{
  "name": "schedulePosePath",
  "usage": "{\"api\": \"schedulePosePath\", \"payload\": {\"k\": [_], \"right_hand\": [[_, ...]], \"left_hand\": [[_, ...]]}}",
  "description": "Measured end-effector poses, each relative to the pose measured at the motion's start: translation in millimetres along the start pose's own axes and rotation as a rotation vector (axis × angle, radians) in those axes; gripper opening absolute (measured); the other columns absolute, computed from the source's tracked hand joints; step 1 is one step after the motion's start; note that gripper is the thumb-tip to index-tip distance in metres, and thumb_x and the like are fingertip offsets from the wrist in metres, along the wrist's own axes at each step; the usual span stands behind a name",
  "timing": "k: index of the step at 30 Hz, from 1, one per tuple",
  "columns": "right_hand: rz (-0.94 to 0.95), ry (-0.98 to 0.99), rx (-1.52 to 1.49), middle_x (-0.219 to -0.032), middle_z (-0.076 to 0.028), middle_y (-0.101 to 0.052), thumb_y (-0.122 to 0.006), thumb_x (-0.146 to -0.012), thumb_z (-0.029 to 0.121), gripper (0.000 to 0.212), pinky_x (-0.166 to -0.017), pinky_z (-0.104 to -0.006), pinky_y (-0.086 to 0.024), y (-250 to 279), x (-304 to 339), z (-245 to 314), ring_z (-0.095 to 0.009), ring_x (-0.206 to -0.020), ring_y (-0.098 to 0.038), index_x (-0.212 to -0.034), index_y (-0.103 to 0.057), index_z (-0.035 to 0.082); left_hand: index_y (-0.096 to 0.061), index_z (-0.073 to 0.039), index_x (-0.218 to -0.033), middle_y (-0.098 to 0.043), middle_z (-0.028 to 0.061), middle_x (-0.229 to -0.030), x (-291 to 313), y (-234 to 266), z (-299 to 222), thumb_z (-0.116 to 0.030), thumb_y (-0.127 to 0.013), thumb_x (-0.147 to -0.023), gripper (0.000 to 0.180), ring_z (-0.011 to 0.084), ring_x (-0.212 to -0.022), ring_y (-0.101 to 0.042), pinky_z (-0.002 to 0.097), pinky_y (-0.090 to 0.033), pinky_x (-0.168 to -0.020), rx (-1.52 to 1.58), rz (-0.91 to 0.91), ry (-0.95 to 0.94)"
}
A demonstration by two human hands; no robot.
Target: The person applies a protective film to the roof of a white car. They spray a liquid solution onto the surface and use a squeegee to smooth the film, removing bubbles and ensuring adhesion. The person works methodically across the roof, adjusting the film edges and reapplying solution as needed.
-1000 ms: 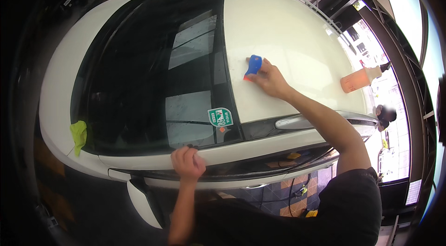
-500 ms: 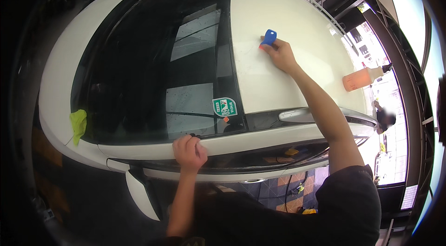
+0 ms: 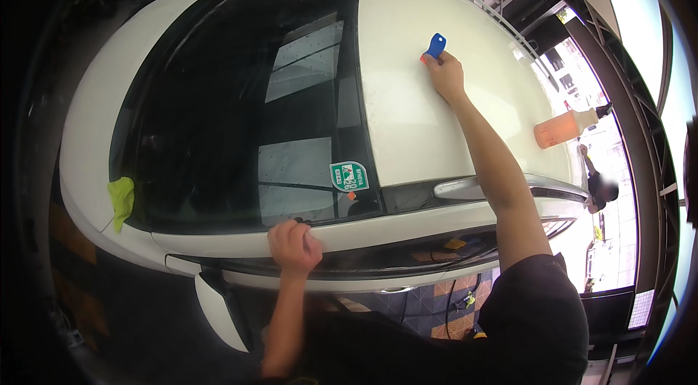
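Note:
A white car roof [image 3: 407, 130] stretches before me, meeting the dark windshield [image 3: 196, 94] on its left. My right hand [image 3: 448, 74] is closed round a small blue scraper [image 3: 436, 45] with a reddish edge, held at the roof surface. Whether that edge touches the paint, I cannot tell. Over the white pillar at the near side of the windshield, my left hand [image 3: 294, 247] is closed with its fingers curled. A small dark bit shows by its fingertips; what it holds, if anything, is hidden.
A spray bottle [image 3: 557, 129] of orange liquid stands at the roof's right. A yellow-green cloth [image 3: 121, 203] lies near the windshield's lower left corner. The side mirror [image 3: 220, 312] juts out below. Another person [image 3: 602, 189] is beyond the car's right end.
My right hand and the blue scraper have moved a little farther away and to the right over the roof. My left hand stays by the windshield edge.

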State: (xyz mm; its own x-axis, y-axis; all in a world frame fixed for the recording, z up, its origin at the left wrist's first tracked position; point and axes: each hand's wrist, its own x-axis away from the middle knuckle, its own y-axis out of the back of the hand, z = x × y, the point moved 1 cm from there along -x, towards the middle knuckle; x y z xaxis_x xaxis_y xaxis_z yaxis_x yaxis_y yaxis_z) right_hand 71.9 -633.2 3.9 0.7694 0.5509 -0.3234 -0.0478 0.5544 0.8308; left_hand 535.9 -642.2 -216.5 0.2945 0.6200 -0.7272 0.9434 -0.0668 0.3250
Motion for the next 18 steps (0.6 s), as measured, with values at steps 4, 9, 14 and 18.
{"api": "schedulePosePath", "payload": {"k": [4, 9, 14, 18], "right_hand": [[0.101, 0.302, -0.078, -0.087, -0.015, -0.075, -0.069, -0.102, 0.029, 0.033, -0.078, -0.0391, -0.054, -33.9, 23.8, 0.8, -0.024, -0.08, -0.069, -0.121, -0.076, 0.002], [0.181, -0.011, -0.098, -0.109, -0.016, -0.078, -0.068, -0.103, 0.027, 0.037, -0.098, -0.0374, -0.052, 3.9, 12.8, 7.9, -0.025, -0.105, -0.07, -0.131, -0.074, 0.003], [0.236, 0.106, -0.192, -0.112, -0.019, -0.078, -0.068, -0.103, 0.024, 0.036, -0.095, -0.0357, -0.055, 4.9, 24.2, 0.1, -0.026, -0.102, -0.073, -0.13, -0.074, 0.001], [0.049, -0.153, 0.06, -0.102, -0.018, -0.079, -0.067, -0.103, 0.026, 0.034, -0.083, -0.0364, -0.057, 38.4, -10.9, -24.4, -0.025, -0.086, -0.075, -0.123, -0.076, 0.0]], "left_hand": [[-0.068, -0.008, -0.097, -0.063, 0.0127, -0.103, 7.7, 2.9, 6.1, -0.009, -0.065, -0.076, 0.021, 0.0366, -0.091, -0.062, 0.0479, -0.052, -0.081, -0.024, 0.034, 0.028], [-0.068, -0.007, -0.096, -0.064, 0.013, -0.102, 9.0, 0.9, 5.2, -0.007, -0.064, -0.075, 0.021, 0.0365, -0.091, -0.062, 0.0473, -0.052, -0.081, -0.026, 0.033, 0.018], [-0.069, -0.007, -0.096, -0.063, 0.0131, -0.102, 5.8, 6.4, 3.8, -0.007, -0.063, -0.076, 0.021, 0.0366, -0.09, -0.061, 0.0473, -0.052, -0.081, -0.047, 0.049, 0.028], [-0.065, -0.003, -0.095, -0.061, 0.0155, -0.095, 1.6, 0.3, 0.4, -0.007, -0.059, -0.08, 0.016, 0.0356, -0.086, -0.057, 0.0466, -0.048, -0.077, -0.017, 0.04, -0.007]]}}
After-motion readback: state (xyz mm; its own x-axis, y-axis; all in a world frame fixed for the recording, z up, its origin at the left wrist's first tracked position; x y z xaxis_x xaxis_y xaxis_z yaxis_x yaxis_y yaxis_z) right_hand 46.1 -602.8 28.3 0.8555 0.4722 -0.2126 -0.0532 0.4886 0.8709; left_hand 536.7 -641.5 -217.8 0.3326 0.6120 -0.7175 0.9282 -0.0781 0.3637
